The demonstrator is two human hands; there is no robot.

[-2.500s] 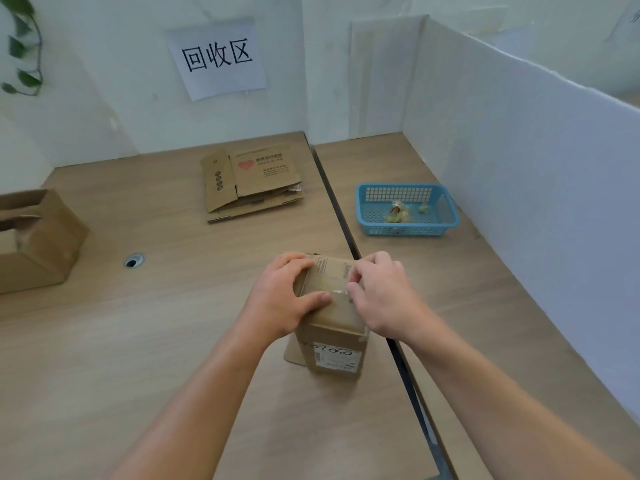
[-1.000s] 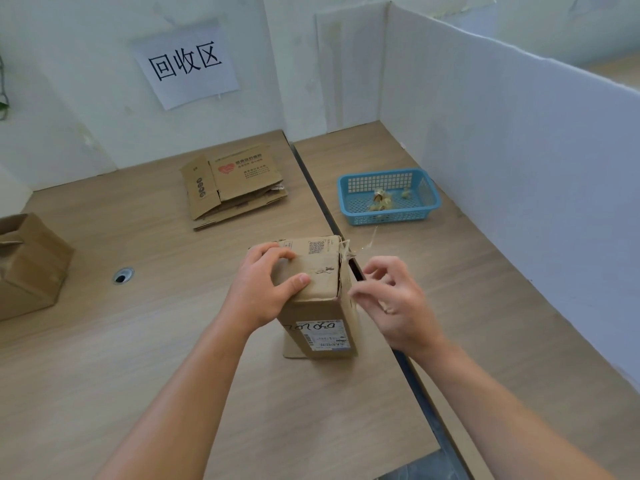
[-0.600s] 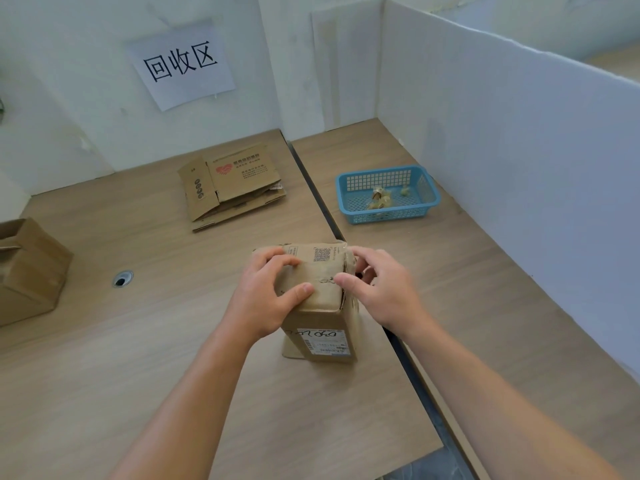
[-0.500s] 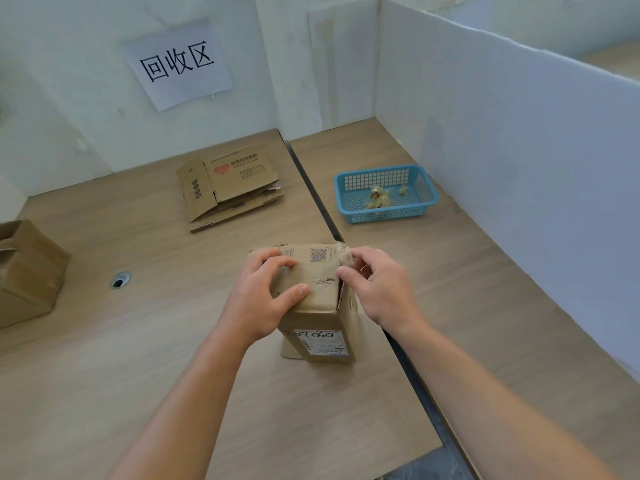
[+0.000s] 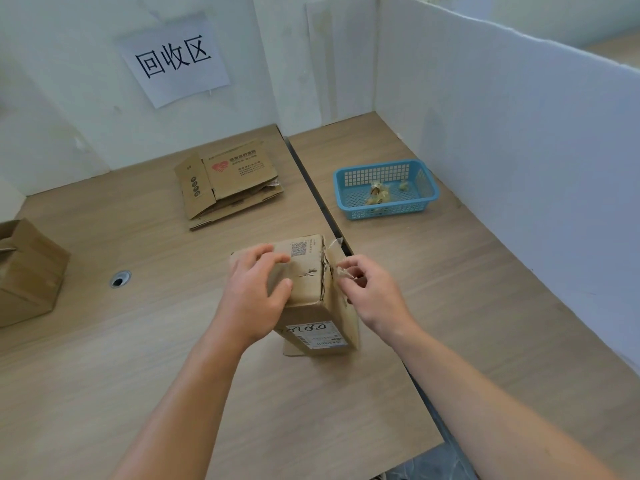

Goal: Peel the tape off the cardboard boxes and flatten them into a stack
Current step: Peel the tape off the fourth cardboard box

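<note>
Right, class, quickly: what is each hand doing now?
Left hand: grips the top of the cardboard box.
Right hand: pinches a strip of tape at the box's edge.

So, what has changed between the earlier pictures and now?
The right hand has moved right, away from the box edge, pinching a piece of tape. The left hand still grips the box top; the flattened boxes and the blue basket stayed.

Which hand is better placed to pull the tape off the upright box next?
Right, probably. The right hand pinches the tape strip at the right top edge of the box, and the blue basket sits on that side. The left hand grips the box top, steadying it.
</note>
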